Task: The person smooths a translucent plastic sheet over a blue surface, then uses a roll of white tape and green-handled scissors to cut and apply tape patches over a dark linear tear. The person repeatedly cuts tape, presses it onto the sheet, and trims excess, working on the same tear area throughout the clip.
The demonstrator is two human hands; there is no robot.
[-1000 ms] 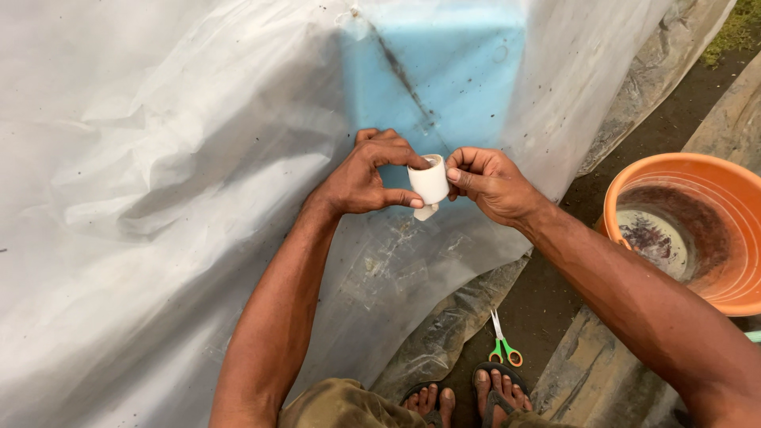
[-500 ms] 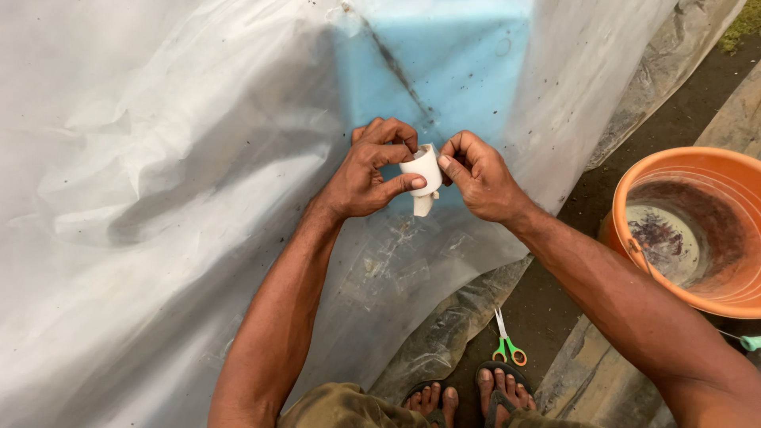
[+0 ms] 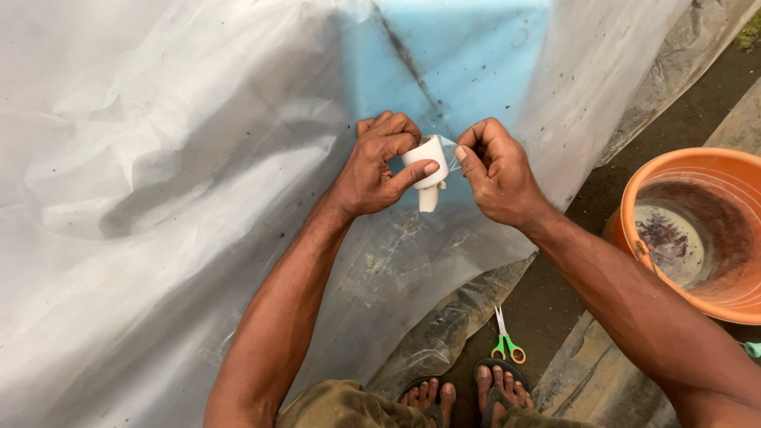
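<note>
My left hand (image 3: 377,168) grips a small white roll of tape (image 3: 427,158) between thumb and fingers, held in front of a translucent plastic sheet (image 3: 158,198). My right hand (image 3: 493,168) pinches the clear loose end of the tape (image 3: 449,150) just to the right of the roll. A short white strip hangs down from the roll. Behind the hands the sheet covers a light blue panel (image 3: 468,63) with a dark streak on it.
An orange basin (image 3: 697,230) with dark residue stands at the right on the ground. Green-handled scissors (image 3: 504,339) lie by my feet in sandals (image 3: 464,396). More crumpled plastic lies along the dirt strip at the upper right.
Both hands have stayed together on the tape roll and shifted slightly left and up in view; my right fingers now pinch the tape end beside the roll.
</note>
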